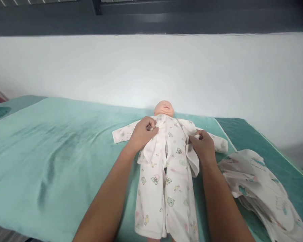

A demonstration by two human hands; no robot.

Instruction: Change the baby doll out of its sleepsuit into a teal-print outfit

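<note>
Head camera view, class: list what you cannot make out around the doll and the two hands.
- doll: body hidden by the printed romper; feet cut off by the bottom edge.
- left hand: fingertips buried in the romper's collar.
- right hand: grip unclear, fingertips tucked against the cloth.
- spare cloth: crumpled, cut off at the corner.

A baby doll (164, 108) lies on its back at the centre of the frame on a green blanket (53, 154), dressed in a white printed romper (164, 174) whose front hangs open down the middle. The left hand (143, 132) pinches the romper's fabric near the doll's chest, just below the neck, while the right hand (203, 146) rests on the garment's flap at the other side. A crumpled printed cloth (260, 188) lies at the lower right, and a white wall (151, 67) fills the upper half.
</note>
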